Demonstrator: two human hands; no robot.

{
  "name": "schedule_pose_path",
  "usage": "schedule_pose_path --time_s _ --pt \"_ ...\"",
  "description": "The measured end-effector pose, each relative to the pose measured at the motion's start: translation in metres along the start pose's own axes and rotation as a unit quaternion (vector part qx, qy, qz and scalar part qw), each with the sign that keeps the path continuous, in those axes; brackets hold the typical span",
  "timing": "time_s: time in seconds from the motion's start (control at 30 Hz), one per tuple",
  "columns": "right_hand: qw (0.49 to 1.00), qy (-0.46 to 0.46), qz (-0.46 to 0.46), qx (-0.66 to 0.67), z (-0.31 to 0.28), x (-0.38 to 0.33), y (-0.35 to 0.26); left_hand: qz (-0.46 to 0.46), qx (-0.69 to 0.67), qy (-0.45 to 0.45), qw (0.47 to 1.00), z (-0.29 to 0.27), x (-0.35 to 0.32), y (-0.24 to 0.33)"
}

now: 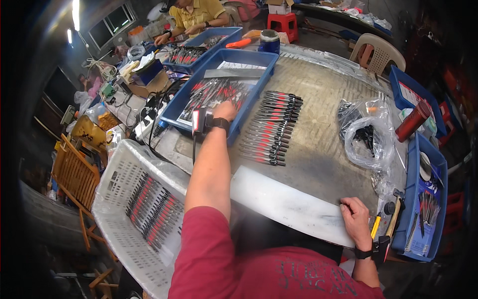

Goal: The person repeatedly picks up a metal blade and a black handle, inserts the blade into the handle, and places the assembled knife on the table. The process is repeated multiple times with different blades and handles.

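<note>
My left hand (225, 110) reaches into a blue tray (167, 115), over a loose pile of slender black, silver and red pen-like pieces (206, 94). Its fingertips are hidden among them, so I cannot see what they touch. On the table right of this tray, more pen-like pieces (269, 130) lie side by side in a long row. My right hand (356, 219) rests open at the right end of a white board (289, 202) along the table's near edge. Its fingers are loosely bent and hold nothing.
A white plastic crate (112, 199) at lower left holds rows of similar pieces. A plastic bag (368, 142), red cylinder (413, 121), hammer (395, 214) and blue tray (412, 199) are at right. Across the table, a person in yellow (199, 15) works by another blue tray (229, 34).
</note>
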State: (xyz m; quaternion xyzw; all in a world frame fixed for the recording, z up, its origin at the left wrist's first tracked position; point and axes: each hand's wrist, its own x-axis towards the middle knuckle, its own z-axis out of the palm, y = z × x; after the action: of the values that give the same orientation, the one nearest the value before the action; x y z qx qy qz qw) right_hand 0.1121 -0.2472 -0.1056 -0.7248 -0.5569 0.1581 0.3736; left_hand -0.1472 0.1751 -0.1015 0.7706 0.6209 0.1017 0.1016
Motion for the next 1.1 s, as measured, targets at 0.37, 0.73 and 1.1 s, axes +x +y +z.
schedule_pose_path --time_s 0.37,0.73,1.1 --pt "1.0 0.001 0.005 0.002 0.001 0.0 0.0 -0.023 -0.037 -0.018 0.999 0.008 0.01 -0.01" --pt "1.0 -0.001 0.01 0.002 0.001 0.0 0.001 -0.027 -0.004 -0.018 0.999 0.006 0.016 0.004" --pt "1.0 0.011 -0.014 0.0 0.002 -0.001 0.001 -0.031 0.016 -0.102 0.994 0.001 0.015 -0.002"
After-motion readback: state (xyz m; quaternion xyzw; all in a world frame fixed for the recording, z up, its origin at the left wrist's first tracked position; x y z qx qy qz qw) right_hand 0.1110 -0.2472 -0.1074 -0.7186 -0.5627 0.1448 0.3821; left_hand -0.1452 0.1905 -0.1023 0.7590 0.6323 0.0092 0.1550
